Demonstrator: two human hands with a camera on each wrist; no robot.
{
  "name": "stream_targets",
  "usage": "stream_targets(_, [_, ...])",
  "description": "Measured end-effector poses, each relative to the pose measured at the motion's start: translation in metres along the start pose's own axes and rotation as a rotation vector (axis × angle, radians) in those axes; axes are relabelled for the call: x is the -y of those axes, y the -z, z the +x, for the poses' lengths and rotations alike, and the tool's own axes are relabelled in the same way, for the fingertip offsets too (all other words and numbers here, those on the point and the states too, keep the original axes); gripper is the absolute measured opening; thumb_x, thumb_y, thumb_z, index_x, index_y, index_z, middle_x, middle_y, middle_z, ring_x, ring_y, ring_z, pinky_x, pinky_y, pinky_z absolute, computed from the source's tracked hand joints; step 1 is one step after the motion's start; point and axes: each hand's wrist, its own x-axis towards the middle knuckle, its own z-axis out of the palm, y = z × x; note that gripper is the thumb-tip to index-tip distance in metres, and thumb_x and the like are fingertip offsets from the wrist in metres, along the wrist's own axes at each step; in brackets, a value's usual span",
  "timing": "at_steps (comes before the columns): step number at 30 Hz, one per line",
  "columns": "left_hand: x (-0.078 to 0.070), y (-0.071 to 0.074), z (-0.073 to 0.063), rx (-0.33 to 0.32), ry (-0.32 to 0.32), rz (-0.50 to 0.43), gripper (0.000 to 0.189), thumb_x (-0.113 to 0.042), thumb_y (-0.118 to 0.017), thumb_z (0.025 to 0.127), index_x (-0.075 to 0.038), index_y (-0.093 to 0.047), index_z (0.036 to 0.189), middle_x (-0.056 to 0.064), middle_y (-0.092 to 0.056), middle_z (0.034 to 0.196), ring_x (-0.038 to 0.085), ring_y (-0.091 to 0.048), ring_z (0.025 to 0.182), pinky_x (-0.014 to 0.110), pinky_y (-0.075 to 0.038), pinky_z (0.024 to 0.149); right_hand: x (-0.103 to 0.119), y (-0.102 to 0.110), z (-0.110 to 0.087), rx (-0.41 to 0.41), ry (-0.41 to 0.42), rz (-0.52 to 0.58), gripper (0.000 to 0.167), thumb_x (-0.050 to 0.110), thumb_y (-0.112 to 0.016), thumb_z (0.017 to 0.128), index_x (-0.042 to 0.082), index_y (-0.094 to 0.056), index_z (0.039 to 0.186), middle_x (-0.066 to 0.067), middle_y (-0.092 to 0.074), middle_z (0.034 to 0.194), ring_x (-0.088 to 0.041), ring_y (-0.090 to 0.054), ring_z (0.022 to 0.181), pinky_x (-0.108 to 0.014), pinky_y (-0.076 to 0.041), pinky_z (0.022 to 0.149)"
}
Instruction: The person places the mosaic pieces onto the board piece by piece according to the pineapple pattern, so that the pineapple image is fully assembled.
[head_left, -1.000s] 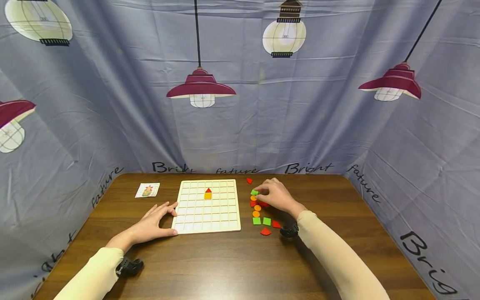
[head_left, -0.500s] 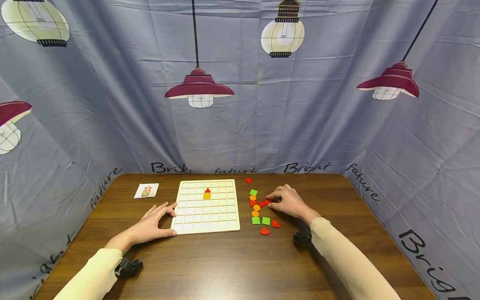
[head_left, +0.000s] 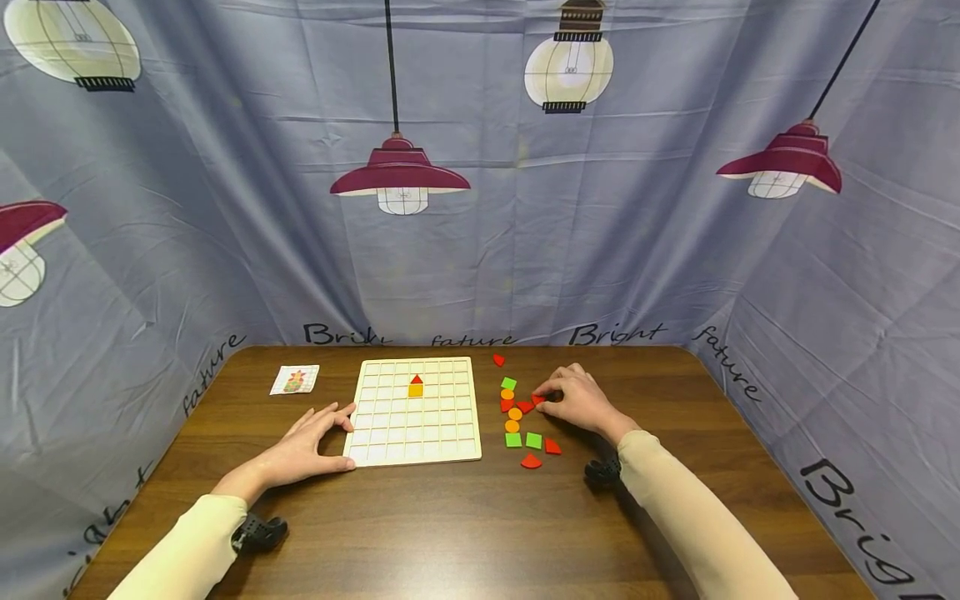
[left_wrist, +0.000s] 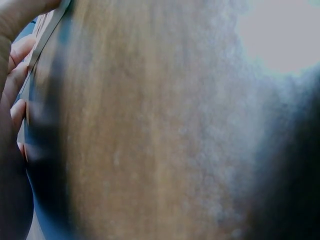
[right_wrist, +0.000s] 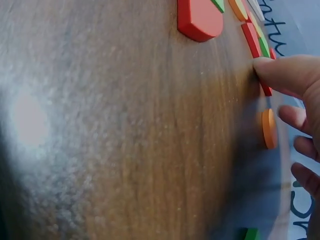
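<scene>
Brown wood surface (head_left: pixel 450 533) comes first. Next, the left hand (head_left: pixel 303 446) is spread, touching the left edge of a pale board (head_left: pixel 412 448). Two green squares (head_left: pixel 513 440) lie right of it. Farther on, the right hand (head_left: pixel 579 400) pinches a red piece (head_left: pixel 537 400) near orange circles (head_left: pixel 514 414). On the board, a red triangle (head_left: pixel 417 380) sits past a yellow square (head_left: pixel 416 391). Blue cloth (head_left: pixel 480 275) hangs behind.

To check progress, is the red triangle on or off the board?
On: the head view shows the red triangle lying on the gridded board.
</scene>
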Motion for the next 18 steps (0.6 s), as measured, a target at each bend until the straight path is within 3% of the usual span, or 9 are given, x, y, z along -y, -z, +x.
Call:
stream_targets(8, [-0.0005, 0.0007, 0.0011, 0.000, -0.003, 0.009, 0.048, -0.048, -0.083, 0.083, -0.019, -0.057, 0.112, 0.015, -0.042, 0.159, 0.047, -0.027, 0.148, 0.069, -0.006, 0.118, -0.0054, -0.0012, 0.0026, -0.028, -0.057, -0.013, 0.023, 0.037, -0.079, 0.090, 0.028, -0.080, 0.112, 0.006, -0.062, 0.102, -0.021, -0.047, 0.099, -0.040, -0.040, 0.083])
stream_targets(15, [-0.0025, 0.0011, 0.0004, 0.005, 0.005, 0.005, 0.048, -0.048, -0.083, 0.083, -0.019, -0.056, 0.111, 0.015, -0.042, 0.159, 0.047, -0.026, 0.149, 0.069, -0.006, 0.118, -0.0072, -0.0016, 0.0036, -0.026, -0.085, 0.022, 0.028, 0.020, -0.073, 0.090, 0.027, -0.079, 0.116, 0.004, -0.062, 0.105, -0.023, -0.047, 0.103, -0.041, -0.040, 0.085])
stream_targets(18, [-0.0023, 0.0008, 0.0002, 0.004, 0.006, 0.007, 0.048, -0.047, -0.083, 0.083, -0.019, -0.056, 0.111, 0.014, -0.042, 0.159, 0.047, -0.027, 0.149, 0.068, -0.006, 0.119, -0.0076, -0.0018, 0.0041, -0.038, -0.090, 0.034, 0.027, 0.019, -0.073, 0.090, 0.026, -0.079, 0.116, 0.003, -0.062, 0.106, -0.024, -0.047, 0.105, -0.042, -0.040, 0.087])
